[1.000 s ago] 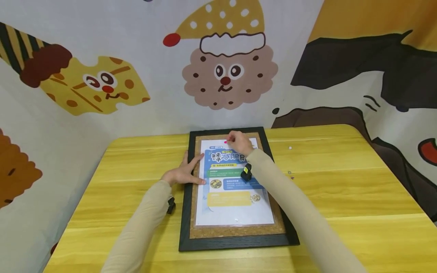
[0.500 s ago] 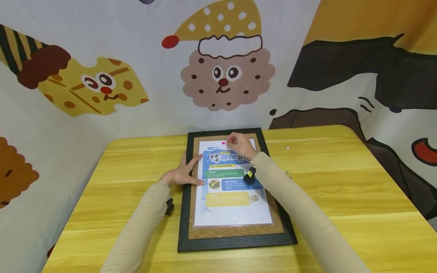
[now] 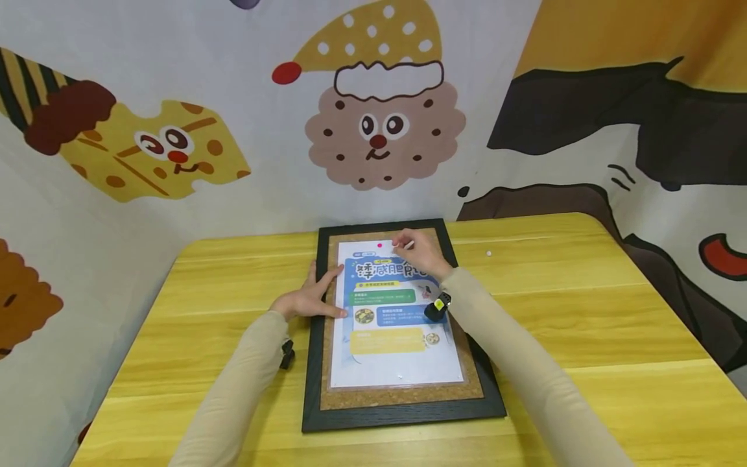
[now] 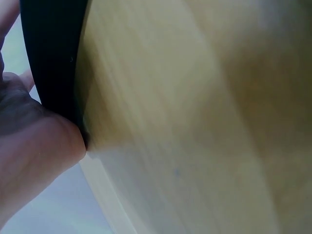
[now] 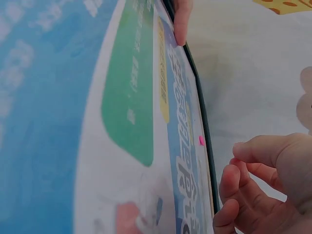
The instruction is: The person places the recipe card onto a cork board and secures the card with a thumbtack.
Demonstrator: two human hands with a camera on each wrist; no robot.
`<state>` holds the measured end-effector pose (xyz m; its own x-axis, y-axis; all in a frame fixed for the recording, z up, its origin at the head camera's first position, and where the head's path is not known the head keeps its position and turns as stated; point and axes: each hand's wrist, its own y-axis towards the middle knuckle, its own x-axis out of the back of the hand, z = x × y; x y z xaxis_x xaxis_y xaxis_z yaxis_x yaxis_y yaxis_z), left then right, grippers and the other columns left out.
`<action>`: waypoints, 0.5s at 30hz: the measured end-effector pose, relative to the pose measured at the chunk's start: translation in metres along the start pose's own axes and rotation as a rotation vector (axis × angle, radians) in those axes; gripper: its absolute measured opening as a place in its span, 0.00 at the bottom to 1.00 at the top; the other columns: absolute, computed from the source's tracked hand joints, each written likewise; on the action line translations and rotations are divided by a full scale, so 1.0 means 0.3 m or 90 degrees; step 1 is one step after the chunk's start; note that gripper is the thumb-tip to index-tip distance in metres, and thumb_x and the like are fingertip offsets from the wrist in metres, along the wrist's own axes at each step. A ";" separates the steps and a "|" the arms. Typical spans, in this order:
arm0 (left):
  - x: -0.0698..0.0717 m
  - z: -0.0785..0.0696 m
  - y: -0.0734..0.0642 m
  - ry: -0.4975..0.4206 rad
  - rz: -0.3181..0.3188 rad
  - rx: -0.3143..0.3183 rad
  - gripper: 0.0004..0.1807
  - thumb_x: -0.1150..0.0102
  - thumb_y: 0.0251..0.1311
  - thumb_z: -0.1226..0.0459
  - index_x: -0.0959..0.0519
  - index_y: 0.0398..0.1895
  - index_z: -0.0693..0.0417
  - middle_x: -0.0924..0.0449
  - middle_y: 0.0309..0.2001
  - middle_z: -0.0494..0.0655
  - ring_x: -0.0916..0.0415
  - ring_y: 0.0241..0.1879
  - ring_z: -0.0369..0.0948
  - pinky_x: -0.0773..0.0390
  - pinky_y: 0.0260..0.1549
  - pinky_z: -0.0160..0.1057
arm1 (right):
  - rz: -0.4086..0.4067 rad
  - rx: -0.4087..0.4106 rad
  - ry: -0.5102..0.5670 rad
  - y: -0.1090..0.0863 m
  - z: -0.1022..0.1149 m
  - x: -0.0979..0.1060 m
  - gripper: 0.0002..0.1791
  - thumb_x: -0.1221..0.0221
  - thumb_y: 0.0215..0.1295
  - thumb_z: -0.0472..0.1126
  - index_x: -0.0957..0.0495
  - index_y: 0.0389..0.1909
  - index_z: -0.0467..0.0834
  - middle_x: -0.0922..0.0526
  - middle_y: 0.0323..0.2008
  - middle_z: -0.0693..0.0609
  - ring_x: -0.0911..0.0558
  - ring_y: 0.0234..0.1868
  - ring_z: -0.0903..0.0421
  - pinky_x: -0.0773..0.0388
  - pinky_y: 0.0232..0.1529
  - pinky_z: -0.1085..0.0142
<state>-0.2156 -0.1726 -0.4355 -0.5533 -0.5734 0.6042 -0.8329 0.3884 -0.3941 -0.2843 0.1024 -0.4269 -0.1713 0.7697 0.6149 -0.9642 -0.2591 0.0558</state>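
A printed poster (image 3: 397,363) in a clear sleeve lies on a cork board (image 3: 403,397) with a black frame (image 3: 403,418). At the poster's top edge sits a pink pushpin (image 3: 379,245), also visible as a pink dot (image 5: 201,140) in the right wrist view. My right hand (image 3: 423,251) hovers just right of the pin, fingers loosely curled, thumb and fingertips close together with nothing seen between them. Spread across the frame's left side, my left hand (image 3: 309,298) rests its thumb and fingers on the poster's left edge.
A small white pin-like piece (image 3: 489,253) lies on the wooden table (image 3: 583,324) to the right. Near the poster's bottom edge is a tiny pale pin (image 3: 400,377). A cartoon-printed cloth (image 3: 262,214) hangs right behind the table.
My right hand has drawn away from the pink pushpin to the right and slightly down, leaving the pin on the poster. The left hand stays in place on the frame.
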 end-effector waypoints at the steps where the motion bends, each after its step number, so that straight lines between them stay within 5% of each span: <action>1: 0.000 0.001 0.001 -0.001 0.001 0.001 0.60 0.28 0.50 0.50 0.61 0.78 0.41 0.94 0.70 0.62 0.83 0.70 0.64 0.63 0.62 0.69 | 0.002 0.006 0.006 -0.006 -0.002 0.003 0.06 0.40 0.66 0.35 0.21 0.43 0.39 0.22 0.40 0.46 0.24 0.42 0.50 0.27 0.47 0.58; 15: 0.010 0.002 -0.010 -0.004 0.020 0.020 0.61 0.27 0.49 0.48 0.62 0.78 0.34 0.95 0.70 0.59 0.83 0.70 0.64 0.63 0.60 0.72 | 0.025 0.059 0.005 -0.081 -0.045 0.058 0.07 0.40 0.65 0.34 0.21 0.43 0.38 0.22 0.39 0.47 0.26 0.40 0.50 0.29 0.45 0.58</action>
<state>-0.2147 -0.1759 -0.4328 -0.5796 -0.5658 0.5864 -0.8146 0.3843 -0.4344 -0.2667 0.1300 -0.4281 -0.2110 0.7618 0.6125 -0.9337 -0.3425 0.1043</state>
